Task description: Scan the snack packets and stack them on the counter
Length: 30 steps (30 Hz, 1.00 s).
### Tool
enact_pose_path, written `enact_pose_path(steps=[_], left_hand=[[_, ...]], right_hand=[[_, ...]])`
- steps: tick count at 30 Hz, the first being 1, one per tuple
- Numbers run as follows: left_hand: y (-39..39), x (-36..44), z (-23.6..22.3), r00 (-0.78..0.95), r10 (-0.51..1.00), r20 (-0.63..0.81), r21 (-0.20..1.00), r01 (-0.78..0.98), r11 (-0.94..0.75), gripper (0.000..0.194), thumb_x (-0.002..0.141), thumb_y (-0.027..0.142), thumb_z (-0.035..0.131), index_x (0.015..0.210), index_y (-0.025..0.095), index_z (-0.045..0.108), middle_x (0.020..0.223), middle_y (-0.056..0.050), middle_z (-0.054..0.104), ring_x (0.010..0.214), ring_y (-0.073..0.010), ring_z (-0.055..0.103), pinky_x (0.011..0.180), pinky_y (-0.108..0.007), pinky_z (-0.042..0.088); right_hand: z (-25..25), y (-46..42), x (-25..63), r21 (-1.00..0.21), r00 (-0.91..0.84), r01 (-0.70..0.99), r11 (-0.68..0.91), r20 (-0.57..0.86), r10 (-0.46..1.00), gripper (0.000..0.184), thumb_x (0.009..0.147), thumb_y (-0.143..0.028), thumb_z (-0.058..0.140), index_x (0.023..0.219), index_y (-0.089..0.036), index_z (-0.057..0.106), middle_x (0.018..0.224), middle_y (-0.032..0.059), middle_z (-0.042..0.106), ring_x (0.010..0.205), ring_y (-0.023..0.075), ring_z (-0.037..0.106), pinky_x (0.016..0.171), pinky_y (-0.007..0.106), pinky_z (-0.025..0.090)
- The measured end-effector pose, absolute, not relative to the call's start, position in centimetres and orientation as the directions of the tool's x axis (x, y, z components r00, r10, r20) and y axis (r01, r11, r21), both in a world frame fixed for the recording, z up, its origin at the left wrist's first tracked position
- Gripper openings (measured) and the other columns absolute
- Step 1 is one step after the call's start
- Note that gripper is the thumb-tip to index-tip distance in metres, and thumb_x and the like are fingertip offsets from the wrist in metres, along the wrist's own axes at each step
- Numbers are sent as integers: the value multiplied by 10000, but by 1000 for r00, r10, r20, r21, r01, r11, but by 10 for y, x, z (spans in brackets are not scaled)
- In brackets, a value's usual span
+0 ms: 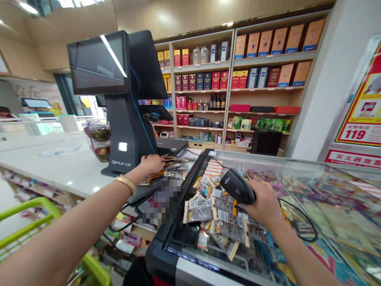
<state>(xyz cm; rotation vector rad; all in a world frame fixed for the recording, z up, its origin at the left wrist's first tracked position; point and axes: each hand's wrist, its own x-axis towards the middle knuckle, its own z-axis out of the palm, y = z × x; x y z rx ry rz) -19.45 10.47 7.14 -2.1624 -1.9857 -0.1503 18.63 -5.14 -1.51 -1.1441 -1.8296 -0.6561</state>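
My right hand [263, 202] is wrapped around a black barcode scanner [236, 186], its head tilted to the left. Just below the scanner, several small clear snack packets [223, 218] with printed labels lie heaped on the glass counter [300, 171]. My left hand [152, 165] reaches to a second pile of small packets [177, 169] beside the register's base. Its fingers curl over the packets at the pile's left side; the fingertips are hidden.
A black point-of-sale terminal [127, 95] stands on the white counter [59, 151], with a wrapped basket [99, 139] behind it. The scanner's cable [312, 226] loops at right. A green shopping cart [29, 210] is at lower left. Shelves [202, 69] of boxes line the back.
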Motion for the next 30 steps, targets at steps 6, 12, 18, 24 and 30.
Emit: enact_pose_path(steps=[6, 12, 18, 24, 30], left_hand=[[102, -198, 80, 75, 962, 262, -53, 997, -63, 409, 869, 220, 397, 1185, 198, 655, 1241, -151, 651, 1121, -314, 609, 969, -505, 414], [75, -193, 93, 51, 602, 797, 251, 878, -408, 480, 823, 326, 583, 1287, 201, 572, 1344, -126, 547, 1079, -249, 631, 984, -397, 479], [40, -156, 85, -92, 701, 707, 671, 400, -624, 664, 665, 344, 766, 1270, 192, 538, 1275, -122, 574, 878, -197, 692, 821, -365, 586], [18, -129, 62, 53, 834, 550, 823, 139, -551, 829, 640, 311, 765, 1342, 207, 338, 1057, -89, 685, 866, -217, 714, 762, -372, 592], [14, -135, 50, 300, 587, 752, 369, 548, -751, 204, 732, 205, 611, 935, 206, 595, 908, -50, 709, 892, -210, 680, 836, -367, 544]], right_hand=[[-15, -52, 187, -12, -209, 897, 442, 869, 448, 223, 756, -278, 549, 945, -180, 615, 819, 69, 672, 791, 229, 606, 728, 337, 360], [-11, -54, 184, -37, -194, 893, 448, 867, 459, 200, 740, -262, 561, 917, -188, 617, 809, 60, 669, 773, 216, 595, 728, 330, 353], [-8, -56, 180, -23, -210, 877, 480, 880, 425, 226, 727, -250, 563, 937, -184, 615, 822, 59, 682, 770, 213, 601, 732, 332, 347], [-5, -58, 179, -27, -218, 864, 503, 880, 422, 237, 744, -251, 557, 965, -189, 613, 806, 48, 673, 767, 207, 596, 741, 332, 341], [-4, -59, 178, -22, -221, 858, 514, 886, 407, 233, 725, -250, 543, 942, -193, 606, 807, 49, 672, 768, 204, 592, 736, 331, 332]])
